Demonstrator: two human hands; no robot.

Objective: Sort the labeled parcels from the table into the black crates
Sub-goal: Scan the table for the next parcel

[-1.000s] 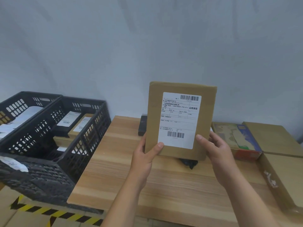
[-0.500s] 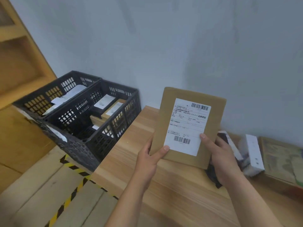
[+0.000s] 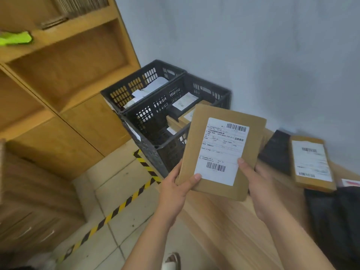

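Observation:
I hold a flat brown cardboard parcel [image 3: 222, 149] with a white barcode label upright in both hands, above the table's left end. My left hand [image 3: 176, 187] grips its lower left corner and my right hand [image 3: 259, 184] its lower right edge. Two black crates stand on the floor left of the table: the near crate [image 3: 155, 114] holds several labeled parcels, the far crate [image 3: 136, 84] holds white-labeled ones. The parcel hides part of the near crate.
On the wooden table [image 3: 224, 221] lie a black parcel [image 3: 276, 151], a brown labeled parcel [image 3: 311, 162] and a dark bag [image 3: 335, 217]. A wooden shelf unit [image 3: 58, 84] fills the left. Yellow-black tape [image 3: 120, 207] marks the tiled floor.
My view has swung left and down, bringing the shelf and floor in. The held parcel has moved left toward the crates and now overlaps the near crate.

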